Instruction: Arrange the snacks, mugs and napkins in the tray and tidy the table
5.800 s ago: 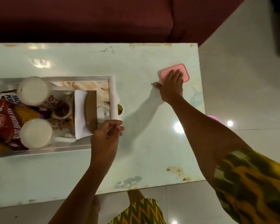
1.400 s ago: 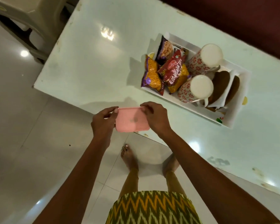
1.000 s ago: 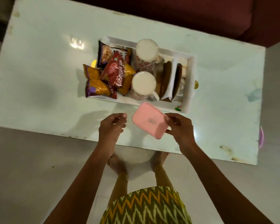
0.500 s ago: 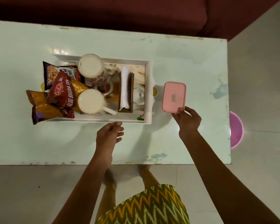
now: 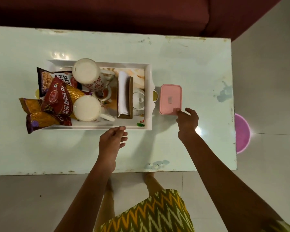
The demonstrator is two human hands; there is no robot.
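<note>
The tray (image 5: 148, 96) lies on the counter (image 5: 191, 64), long axis left to right, snacks (image 5: 57, 101) left, mugs (image 5: 86, 107) middle, napkins (image 5: 123, 94) right. Left hand (image 5: 111, 141) hovers slack near its front rim; right hand (image 5: 187, 121) fingertips touch a pink lid (image 5: 170, 98) beside it.

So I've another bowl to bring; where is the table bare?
Bare: the table left of the tray, and the far right corner beyond the pink box. Crowded: the tray, with snack packets and mugs.
</note>
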